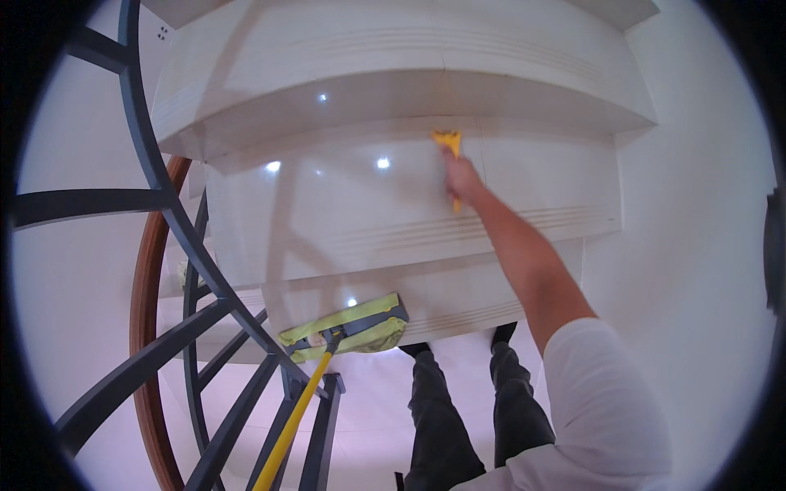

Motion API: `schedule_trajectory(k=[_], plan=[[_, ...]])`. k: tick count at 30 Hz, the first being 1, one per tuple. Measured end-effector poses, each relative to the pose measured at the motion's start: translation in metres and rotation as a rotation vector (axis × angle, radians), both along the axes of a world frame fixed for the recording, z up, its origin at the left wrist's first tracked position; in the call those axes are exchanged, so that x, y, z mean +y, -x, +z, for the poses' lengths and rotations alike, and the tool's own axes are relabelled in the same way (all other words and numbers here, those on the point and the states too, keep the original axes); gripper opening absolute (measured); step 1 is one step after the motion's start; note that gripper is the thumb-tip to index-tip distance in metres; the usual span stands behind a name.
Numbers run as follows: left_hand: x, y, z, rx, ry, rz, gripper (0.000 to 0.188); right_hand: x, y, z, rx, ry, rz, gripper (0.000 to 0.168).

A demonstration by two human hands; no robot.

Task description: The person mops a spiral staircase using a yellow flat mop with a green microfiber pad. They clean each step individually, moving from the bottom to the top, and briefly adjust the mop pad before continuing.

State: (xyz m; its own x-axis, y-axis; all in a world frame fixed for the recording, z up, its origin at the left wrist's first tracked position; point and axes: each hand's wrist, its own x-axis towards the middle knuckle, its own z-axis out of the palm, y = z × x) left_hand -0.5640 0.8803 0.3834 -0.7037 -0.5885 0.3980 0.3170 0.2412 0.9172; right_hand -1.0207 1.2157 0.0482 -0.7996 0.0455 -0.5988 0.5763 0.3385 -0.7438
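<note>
My right hand (462, 180) grips the handle of a yellow scraper (452, 140). The tool's wide head points away from me, over the back part of a pale tiled stair tread (344, 202), near the foot of the riser (393, 95). Whether its edge touches the tile cannot be made out. My left hand is out of view. On the step below, to the left, rests a flat mop (368, 322) with a yellow-green cloth wrapped over its grey head. Its yellow pole (295, 420) slants down to the bottom edge of the view.
A dark metal railing (202, 264) curves along the left side, with a brown wooden handrail (144, 313) beyond it. A white wall (681, 202) bounds the stairs on the right. My feet (417, 350) stand at the lower step, and grooved lines run along the tread fronts.
</note>
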Motion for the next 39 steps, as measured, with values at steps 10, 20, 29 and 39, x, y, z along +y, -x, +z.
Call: schedule_trajectory(k=[10,20,29,39], plan=[[0.056,0.088,0.001,0.138,0.167,0.726,0.038,0.028,-0.135,0.013,-0.183,-0.021,0.196,0.055],[0.051,0.023,-0.007,-0.014,0.068,0.642,0.038,0.077,-0.130,0.030,-0.056,-0.339,0.621,0.062],[0.084,-0.025,-0.029,0.044,0.011,0.770,0.038,0.018,-0.121,0.031,0.038,-0.381,1.056,0.055],[0.080,-0.001,-0.029,0.234,-0.142,0.853,0.036,-0.169,-0.142,0.002,0.294,-0.394,1.221,0.048]])
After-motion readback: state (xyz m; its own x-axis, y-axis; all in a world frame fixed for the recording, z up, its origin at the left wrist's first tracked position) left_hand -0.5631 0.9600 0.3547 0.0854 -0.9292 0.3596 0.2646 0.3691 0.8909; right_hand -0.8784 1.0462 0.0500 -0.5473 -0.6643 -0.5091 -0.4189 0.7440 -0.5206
